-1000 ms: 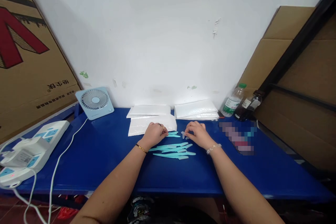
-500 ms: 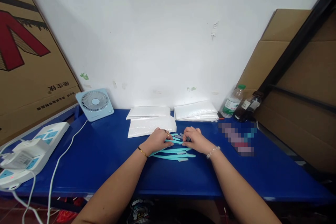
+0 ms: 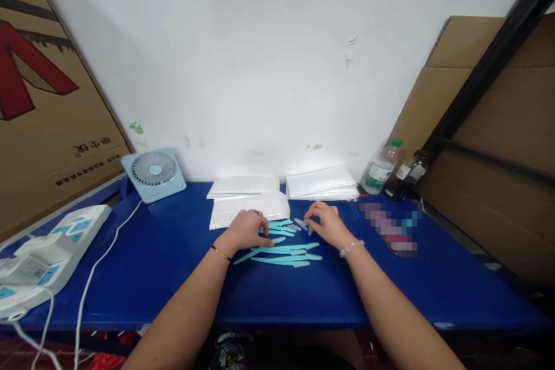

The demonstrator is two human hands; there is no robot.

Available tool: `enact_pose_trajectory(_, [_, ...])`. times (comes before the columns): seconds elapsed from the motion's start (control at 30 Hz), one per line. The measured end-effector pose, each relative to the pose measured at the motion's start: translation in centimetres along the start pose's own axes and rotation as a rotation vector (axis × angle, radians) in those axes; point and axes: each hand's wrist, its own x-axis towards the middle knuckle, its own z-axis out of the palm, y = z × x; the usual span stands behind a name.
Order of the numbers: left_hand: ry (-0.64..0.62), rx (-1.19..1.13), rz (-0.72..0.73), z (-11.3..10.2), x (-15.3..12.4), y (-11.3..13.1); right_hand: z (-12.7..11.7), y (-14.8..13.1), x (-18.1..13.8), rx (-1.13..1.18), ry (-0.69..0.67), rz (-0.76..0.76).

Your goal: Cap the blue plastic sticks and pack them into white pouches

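L grip point(image 3: 246, 229): looks unclenched, over skewed teal stick point(image 3: 248, 255) | R grip point(image 3: 326, 223): at clear pcs point(image 3: 300, 222), can't tell if pinching | teal sticks point(image 3: 277, 261): mid counter point(image 3: 347, 289), approx parallel, prob. for ez pickup | white mailers point(image 3: 249, 209): by wall point(image 3: 243, 69), prob. outta hands' way

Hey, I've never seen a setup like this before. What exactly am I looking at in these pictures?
There's no machine here, just a person working bare-handed. One camera, worn on the head, looks forward and down. On the blue table lie slim turquoise sticks, small translucent pieces and white packets. A fan and power strip are at left, two bottles at right. The left hand is over some sticks; the right hand is by the translucent pieces. Whether either grips anything is hard to tell.
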Motion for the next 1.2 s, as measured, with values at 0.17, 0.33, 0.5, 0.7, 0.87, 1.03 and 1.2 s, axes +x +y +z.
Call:
enact_pose_trajectory(0.17, [-0.061,0.029,0.058,0.3,-0.2,0.6,0.0,-1.4,-0.3,0.062,-0.06,-0.037])
enact_pose_trajectory(0.33, [-0.018,0.038,0.061,1.0,0.2,1.1,0.8,-3.1,-0.5,0.081,-0.175,-0.144])
enact_pose_trajectory(0.5, [0.063,0.056,0.074,1.4,0.7,1.7,0.8,-3.3,-0.2,0.051,-0.192,-0.203])
enact_pose_trajectory(0.7, [0.181,0.081,-0.064,1.5,1.4,0.9,-0.8,-0.5,0.0,-0.079,-0.076,-0.063])
enact_pose_trajectory(0.87, [0.193,0.021,-0.088,1.8,1.7,0.3,-1.9,0.1,-0.7,-0.002,-0.191,-0.054])
enact_pose_trajectory(1.03, [0.141,-0.05,0.049,1.5,1.1,1.1,-2.1,-0.3,-1.3,0.008,-0.421,-0.113])
enact_pose_trajectory(1.2, [0.025,-0.01,0.209,1.8,1.1,2.1,-1.4,-0.7,-1.2,0.021,-0.366,-0.127])
